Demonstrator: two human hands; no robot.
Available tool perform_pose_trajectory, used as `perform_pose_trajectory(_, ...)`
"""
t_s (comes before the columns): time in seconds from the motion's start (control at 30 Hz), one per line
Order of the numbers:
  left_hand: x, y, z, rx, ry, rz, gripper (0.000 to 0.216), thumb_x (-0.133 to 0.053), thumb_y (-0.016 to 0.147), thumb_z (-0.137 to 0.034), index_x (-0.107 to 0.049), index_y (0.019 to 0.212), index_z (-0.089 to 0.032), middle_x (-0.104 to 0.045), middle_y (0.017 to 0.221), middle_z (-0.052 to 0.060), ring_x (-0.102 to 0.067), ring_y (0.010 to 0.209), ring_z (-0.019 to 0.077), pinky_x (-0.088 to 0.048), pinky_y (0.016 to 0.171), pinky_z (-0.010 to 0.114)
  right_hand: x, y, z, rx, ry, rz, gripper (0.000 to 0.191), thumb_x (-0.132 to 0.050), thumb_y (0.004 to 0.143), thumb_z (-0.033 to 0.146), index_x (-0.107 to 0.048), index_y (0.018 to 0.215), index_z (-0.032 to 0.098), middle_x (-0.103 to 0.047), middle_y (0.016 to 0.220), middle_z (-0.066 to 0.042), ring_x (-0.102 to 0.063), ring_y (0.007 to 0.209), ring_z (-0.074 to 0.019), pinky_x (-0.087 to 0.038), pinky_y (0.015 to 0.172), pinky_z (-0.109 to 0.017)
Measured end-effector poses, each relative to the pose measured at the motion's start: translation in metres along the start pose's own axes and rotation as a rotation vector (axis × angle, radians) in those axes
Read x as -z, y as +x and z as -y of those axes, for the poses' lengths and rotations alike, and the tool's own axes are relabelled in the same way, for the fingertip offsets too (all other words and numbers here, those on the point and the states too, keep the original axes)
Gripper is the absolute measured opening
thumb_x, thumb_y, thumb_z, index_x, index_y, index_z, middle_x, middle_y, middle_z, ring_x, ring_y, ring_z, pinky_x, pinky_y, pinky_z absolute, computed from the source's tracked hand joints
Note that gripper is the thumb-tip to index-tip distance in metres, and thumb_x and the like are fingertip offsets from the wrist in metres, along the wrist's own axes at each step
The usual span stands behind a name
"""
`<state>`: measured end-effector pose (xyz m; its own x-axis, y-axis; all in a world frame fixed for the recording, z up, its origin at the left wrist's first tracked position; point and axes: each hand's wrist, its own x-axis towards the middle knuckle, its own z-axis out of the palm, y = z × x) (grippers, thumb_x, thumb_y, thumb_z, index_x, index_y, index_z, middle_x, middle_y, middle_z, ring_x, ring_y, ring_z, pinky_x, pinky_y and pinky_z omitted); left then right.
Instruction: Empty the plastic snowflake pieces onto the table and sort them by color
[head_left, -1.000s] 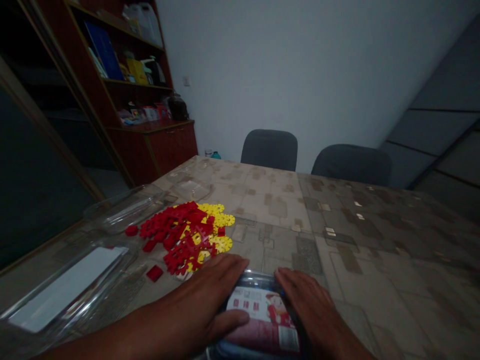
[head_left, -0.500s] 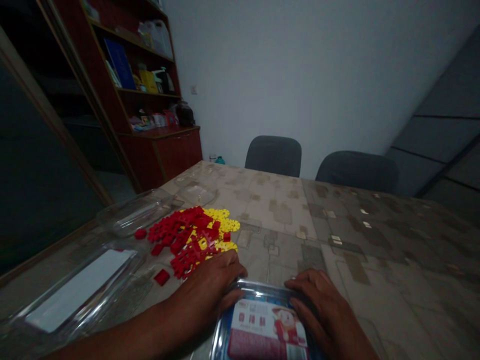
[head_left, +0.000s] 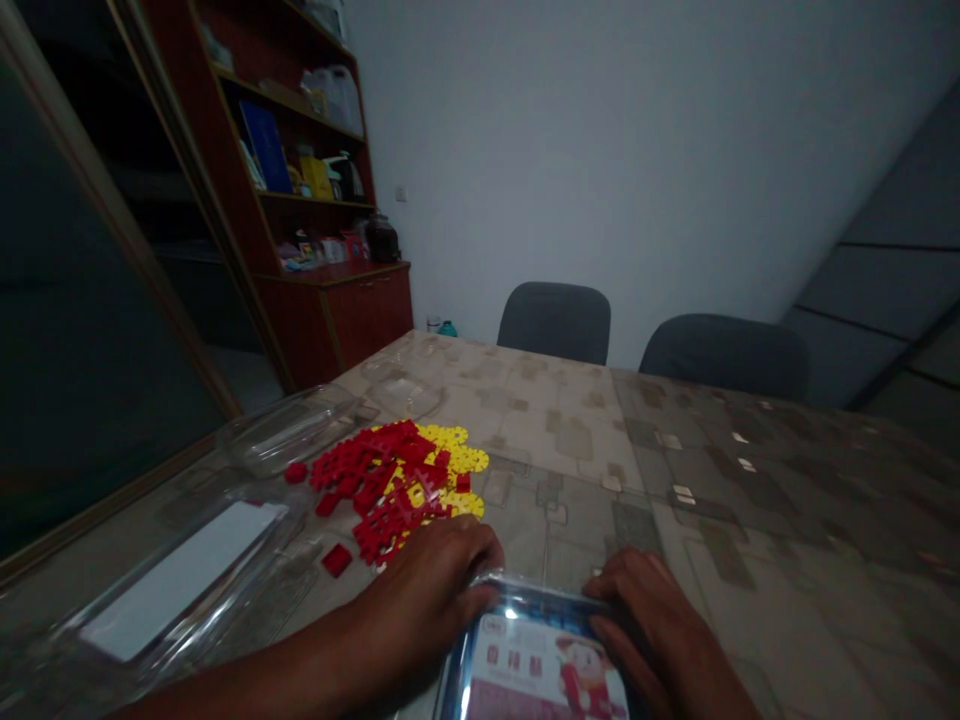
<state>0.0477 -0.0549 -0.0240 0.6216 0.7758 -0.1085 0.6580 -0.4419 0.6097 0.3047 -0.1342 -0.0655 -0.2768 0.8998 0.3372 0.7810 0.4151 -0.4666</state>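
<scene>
A clear plastic box with a red and white picture label [head_left: 540,665] lies flat at the near table edge. My left hand [head_left: 435,580] curls over its far left corner, fingers closed on the rim. My right hand [head_left: 649,625] grips the far right corner the same way. Just left of the box, a heap of red and yellow plastic building pieces [head_left: 394,475] is spread on the patterned tablecloth. The lower part of the box runs out of view.
Clear plastic lids and trays lie at the left: a large one with a white card [head_left: 180,575], another [head_left: 292,435] behind it, a small one [head_left: 401,390] further back. Two grey chairs [head_left: 555,320] stand at the far side. A wooden shelf unit [head_left: 300,190] fills the left wall.
Both hands have curled from lying flat on the box to gripping its far corners, and the box sits nearer to me. The camera has tilted slightly.
</scene>
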Motion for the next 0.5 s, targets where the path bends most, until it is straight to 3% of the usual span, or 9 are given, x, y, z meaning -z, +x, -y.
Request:
perform_pose_trajectory(0.13,0.003,0.000,-0.001,0.033,-0.056,0.021,0.012,-0.058,0.081,-0.015,-0.062,0.092,-0.019,-0.065,0.097,0.003,-0.056,0.091,0.0204,-0.040,0.077,0.030,0.004,0.002,-0.003,0.018,-0.001,0.007,0.013,-0.056,0.094,0.016,-0.061,0.098,0.026,-0.065,0.091,-0.002,-0.063,0.085,-0.0203,-0.055,0.073,-0.031)
perform_pose_trajectory(0.23,0.003,0.000,-0.001,0.024,-0.087,0.006,0.013,-0.059,0.080,-0.015,-0.061,0.092,-0.019,-0.063,0.095,0.002,-0.055,0.090,0.0198,-0.039,0.076,0.029,0.007,0.009,0.001,-0.020,-0.001,0.072,0.011,-0.057,0.092,0.015,-0.060,0.090,0.025,-0.065,0.087,-0.003,-0.063,0.080,-0.0199,-0.054,0.069,-0.031)
perform_pose_trajectory(0.4,-0.002,0.002,0.003,0.026,-0.125,-0.011,0.014,-0.060,0.077,-0.014,-0.059,0.090,-0.018,-0.060,0.089,0.001,-0.054,0.084,0.0187,-0.037,0.069,0.027,-0.003,0.043,0.023,-0.052,0.060,0.163,0.013,-0.060,0.086,0.011,-0.059,0.082,0.023,-0.065,0.084,-0.002,-0.062,0.079,-0.0198,-0.050,0.067,-0.030)
perform_pose_trajectory(0.5,-0.005,0.002,0.008,0.033,-0.141,-0.030,0.015,-0.061,0.077,-0.016,-0.059,0.091,-0.019,-0.060,0.089,0.000,-0.053,0.083,0.0184,-0.036,0.068,0.027,-0.014,0.065,0.037,-0.158,0.110,0.210,0.018,-0.061,0.081,0.006,-0.057,0.074,0.021,-0.063,0.080,-0.002,-0.061,0.078,-0.0195,-0.047,0.066,-0.029)
